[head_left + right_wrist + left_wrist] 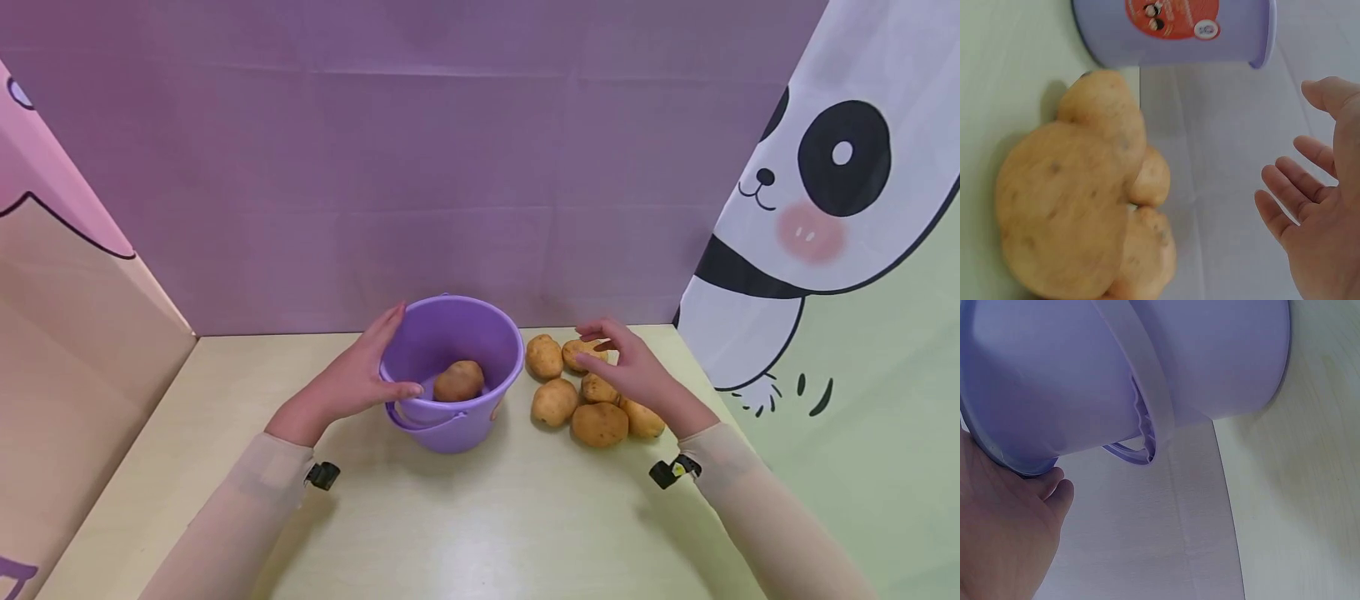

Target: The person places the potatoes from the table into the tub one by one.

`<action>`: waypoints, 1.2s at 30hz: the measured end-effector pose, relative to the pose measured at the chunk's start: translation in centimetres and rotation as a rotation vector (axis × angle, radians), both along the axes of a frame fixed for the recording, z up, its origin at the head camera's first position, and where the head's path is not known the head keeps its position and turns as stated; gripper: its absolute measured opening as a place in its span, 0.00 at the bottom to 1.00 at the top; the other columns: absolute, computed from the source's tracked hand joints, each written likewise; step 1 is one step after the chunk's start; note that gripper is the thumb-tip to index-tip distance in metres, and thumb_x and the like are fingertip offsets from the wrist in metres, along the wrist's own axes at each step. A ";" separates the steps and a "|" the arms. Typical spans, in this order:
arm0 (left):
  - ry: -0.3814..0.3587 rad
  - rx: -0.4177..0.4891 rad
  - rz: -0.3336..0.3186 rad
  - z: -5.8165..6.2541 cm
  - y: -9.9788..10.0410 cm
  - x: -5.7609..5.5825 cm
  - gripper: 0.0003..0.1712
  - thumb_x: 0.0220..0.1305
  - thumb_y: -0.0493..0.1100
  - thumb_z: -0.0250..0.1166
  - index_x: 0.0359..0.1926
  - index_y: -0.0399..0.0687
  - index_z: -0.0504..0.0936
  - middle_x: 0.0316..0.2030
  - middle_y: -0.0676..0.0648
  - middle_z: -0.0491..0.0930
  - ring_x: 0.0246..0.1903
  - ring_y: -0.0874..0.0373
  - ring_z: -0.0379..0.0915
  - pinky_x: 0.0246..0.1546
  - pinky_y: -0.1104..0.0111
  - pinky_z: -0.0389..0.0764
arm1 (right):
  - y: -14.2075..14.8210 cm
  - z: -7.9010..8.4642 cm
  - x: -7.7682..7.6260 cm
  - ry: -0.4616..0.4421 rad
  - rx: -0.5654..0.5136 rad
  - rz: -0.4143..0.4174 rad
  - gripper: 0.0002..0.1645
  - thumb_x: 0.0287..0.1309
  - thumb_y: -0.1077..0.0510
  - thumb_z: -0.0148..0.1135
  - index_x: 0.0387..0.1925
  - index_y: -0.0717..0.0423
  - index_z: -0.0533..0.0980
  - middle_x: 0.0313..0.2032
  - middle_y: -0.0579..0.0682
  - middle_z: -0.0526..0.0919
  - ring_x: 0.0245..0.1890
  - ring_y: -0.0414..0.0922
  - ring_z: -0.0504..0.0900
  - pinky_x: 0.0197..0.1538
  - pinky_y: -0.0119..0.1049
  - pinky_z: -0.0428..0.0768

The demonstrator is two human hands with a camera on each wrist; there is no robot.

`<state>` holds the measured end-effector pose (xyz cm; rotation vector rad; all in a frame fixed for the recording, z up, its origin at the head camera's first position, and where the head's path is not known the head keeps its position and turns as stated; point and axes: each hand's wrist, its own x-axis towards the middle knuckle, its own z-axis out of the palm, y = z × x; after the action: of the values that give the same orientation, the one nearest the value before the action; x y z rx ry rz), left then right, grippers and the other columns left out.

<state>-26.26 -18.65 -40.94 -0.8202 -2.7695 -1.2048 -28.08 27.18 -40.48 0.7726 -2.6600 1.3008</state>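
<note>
A purple bucket (pixel 457 429) stands on the table with a potato (pixel 459 381) inside it. My left hand (pixel 352 375) rests against the left of the bucket's rim, its thumb over the front edge and its fingers extended along the side. In the left wrist view that hand (pixel 1007 528) touches the rim, while part of it is hidden behind the bucket. To the right lies a group of several potatoes (pixel 600 425). Above them hovers my right hand (pixel 633 362), fingers spread and slightly bent; in the right wrist view this hand (pixel 1322 206) holds nothing.
The pale table (pixel 480 533) meets a purple backdrop (pixel 450 167) just behind the bucket. A panda-printed panel (pixel 847 250) rises at the right and a pink-and-beige panel (pixel 67 333) at the left. The bucket's handle (pixel 1147 381) hangs down its side.
</note>
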 end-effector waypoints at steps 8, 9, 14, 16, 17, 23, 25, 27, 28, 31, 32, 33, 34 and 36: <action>0.000 -0.006 0.002 -0.2 0.0 0.0 0.77 0.60 0.64 0.83 0.91 0.42 0.41 0.90 0.41 0.37 0.87 0.36 0.38 0.82 0.36 0.53 | 2.7 -1.7 0.2 0.043 0.048 -0.051 0.24 0.75 0.59 0.72 0.65 0.62 0.77 0.63 0.63 0.80 0.66 0.59 0.79 0.68 0.64 0.78; -0.001 -0.007 0.002 -0.2 0.0 0.0 0.77 0.60 0.64 0.83 0.91 0.42 0.41 0.90 0.41 0.37 0.87 0.36 0.38 0.82 0.36 0.53 | 3.0 -1.9 0.3 0.047 0.055 -0.058 0.25 0.74 0.59 0.72 0.66 0.63 0.76 0.63 0.64 0.80 0.66 0.61 0.79 0.68 0.65 0.78; -0.007 -0.005 0.001 -0.2 0.1 0.0 0.76 0.61 0.62 0.83 0.91 0.42 0.40 0.90 0.41 0.37 0.87 0.36 0.37 0.82 0.36 0.53 | 4.4 -2.9 0.7 0.051 0.085 -0.097 0.28 0.73 0.58 0.74 0.67 0.66 0.76 0.64 0.65 0.80 0.65 0.61 0.79 0.67 0.66 0.79; -0.006 -0.006 0.002 -0.1 0.1 0.0 0.76 0.62 0.62 0.83 0.91 0.42 0.40 0.90 0.41 0.37 0.87 0.36 0.37 0.82 0.36 0.52 | 4.9 -3.2 1.0 0.055 0.097 -0.113 0.28 0.73 0.58 0.74 0.67 0.65 0.76 0.63 0.63 0.80 0.65 0.60 0.79 0.67 0.65 0.79; -0.004 -0.008 0.003 -0.1 0.1 0.0 0.76 0.62 0.62 0.82 0.91 0.42 0.40 0.90 0.41 0.37 0.87 0.36 0.37 0.82 0.36 0.52 | 5.1 -3.3 1.1 0.061 0.104 -0.119 0.27 0.73 0.58 0.74 0.67 0.64 0.76 0.63 0.61 0.80 0.65 0.60 0.79 0.67 0.64 0.79; 0.000 -0.011 0.006 0.0 0.1 0.1 0.77 0.61 0.64 0.82 0.91 0.42 0.41 0.90 0.41 0.37 0.87 0.35 0.38 0.82 0.35 0.53 | 6.3 -3.8 2.0 0.084 0.101 -0.139 0.25 0.73 0.62 0.73 0.65 0.66 0.77 0.60 0.62 0.81 0.64 0.64 0.79 0.65 0.65 0.78; 0.000 -0.011 0.004 0.0 0.1 0.1 0.77 0.61 0.64 0.82 0.91 0.42 0.41 0.90 0.41 0.37 0.87 0.35 0.38 0.82 0.35 0.53 | 6.6 -4.1 2.2 0.078 0.097 -0.150 0.25 0.72 0.63 0.73 0.64 0.67 0.77 0.60 0.63 0.80 0.64 0.65 0.79 0.64 0.66 0.78; 0.001 -0.010 0.002 0.0 0.0 0.1 0.77 0.61 0.65 0.82 0.91 0.42 0.41 0.90 0.41 0.37 0.87 0.36 0.37 0.82 0.35 0.53 | 6.9 -4.5 2.3 0.068 0.094 -0.164 0.26 0.71 0.63 0.74 0.65 0.68 0.76 0.61 0.66 0.80 0.64 0.66 0.79 0.64 0.66 0.77; 0.001 -0.009 0.002 0.0 0.0 0.1 0.77 0.61 0.65 0.82 0.91 0.42 0.41 0.90 0.41 0.37 0.87 0.36 0.37 0.82 0.35 0.53 | 7.1 -4.7 2.4 0.061 0.094 -0.172 0.27 0.71 0.62 0.74 0.65 0.69 0.76 0.61 0.66 0.80 0.64 0.66 0.79 0.64 0.66 0.77; 0.001 -0.005 0.000 0.0 0.0 0.1 0.77 0.60 0.66 0.82 0.91 0.42 0.41 0.90 0.41 0.37 0.87 0.36 0.37 0.82 0.36 0.53 | 7.5 -5.3 2.5 0.041 0.092 -0.191 0.28 0.71 0.61 0.74 0.66 0.69 0.75 0.62 0.69 0.79 0.64 0.67 0.78 0.65 0.65 0.76; 0.002 -0.005 0.000 0.0 0.0 0.1 0.77 0.60 0.66 0.82 0.91 0.42 0.41 0.90 0.41 0.37 0.87 0.36 0.37 0.82 0.36 0.52 | 7.6 -5.5 2.5 0.035 0.090 -0.195 0.29 0.72 0.61 0.74 0.66 0.69 0.75 0.63 0.69 0.79 0.64 0.67 0.78 0.64 0.65 0.75; 0.002 -0.005 0.000 0.0 0.0 0.1 0.77 0.60 0.66 0.82 0.91 0.42 0.41 0.90 0.41 0.37 0.87 0.36 0.37 0.82 0.35 0.53 | 7.7 -5.6 2.6 0.030 0.089 -0.198 0.29 0.71 0.60 0.74 0.66 0.70 0.74 0.63 0.70 0.79 0.64 0.67 0.77 0.64 0.65 0.75; 0.002 -0.006 0.000 0.0 0.0 0.1 0.77 0.60 0.66 0.82 0.91 0.42 0.41 0.90 0.41 0.37 0.87 0.36 0.37 0.82 0.35 0.52 | 7.9 -5.8 2.6 0.025 0.089 -0.201 0.29 0.72 0.60 0.74 0.66 0.70 0.75 0.62 0.70 0.79 0.64 0.67 0.77 0.64 0.66 0.75; -0.001 -0.007 -0.001 0.0 0.0 0.1 0.77 0.61 0.65 0.82 0.91 0.42 0.40 0.90 0.41 0.37 0.87 0.36 0.37 0.82 0.35 0.53 | 8.1 -6.1 2.7 0.013 0.090 -0.204 0.29 0.72 0.60 0.73 0.66 0.71 0.75 0.62 0.71 0.78 0.64 0.67 0.77 0.64 0.66 0.76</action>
<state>-26.16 -18.67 -40.93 -0.8219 -2.7758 -1.1965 -25.34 35.31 -46.60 0.4993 -2.7173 1.1298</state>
